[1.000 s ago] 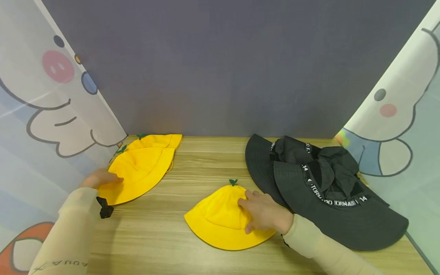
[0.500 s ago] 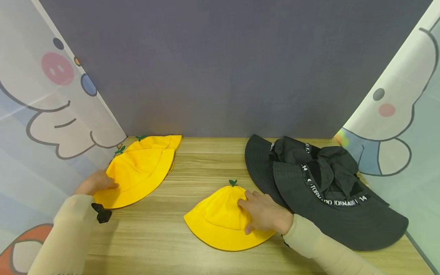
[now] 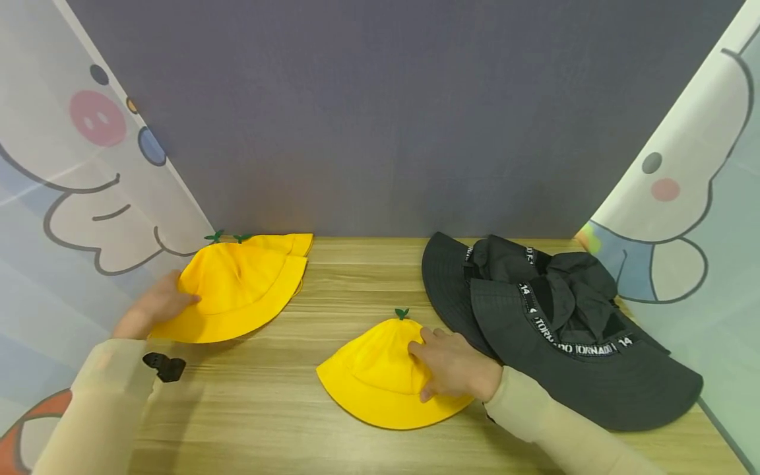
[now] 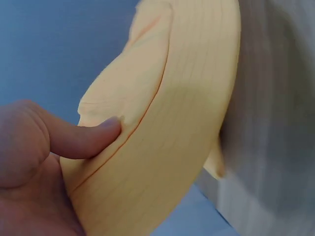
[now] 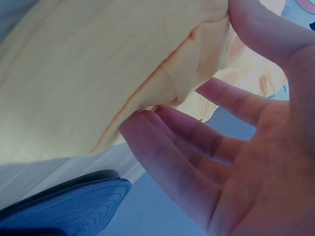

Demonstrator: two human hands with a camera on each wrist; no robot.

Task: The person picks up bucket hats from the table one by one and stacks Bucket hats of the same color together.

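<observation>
My left hand (image 3: 159, 303) pinches the near-left edge of a yellow bucket hat (image 3: 237, 280) with a green sprout on top. In the left wrist view the thumb (image 4: 93, 140) lies over the hat's seam, and the other fingers are mostly hidden behind the brim (image 4: 172, 128). That hat is tilted, its near brim raised off the table, and overlaps another yellow hat (image 3: 285, 243) behind it. My right hand (image 3: 454, 364) rests on the side of a third yellow bucket hat (image 3: 386, 369) at the front middle. In the right wrist view its fingers (image 5: 172, 167) are fairly straight, tips touching the cloth.
Two dark grey bucket hats (image 3: 600, 389) with lettered bands lie overlapping at the right, close to my right hand. A grey panel (image 3: 380, 119) stands behind the wooden table (image 3: 267, 409). Cartoon-printed side panels (image 3: 107, 198) flank it.
My left hand moves slightly left and up, lifting the near brim of its yellow hat and tipping the sprout upright. The right hand and its hat stay still.
</observation>
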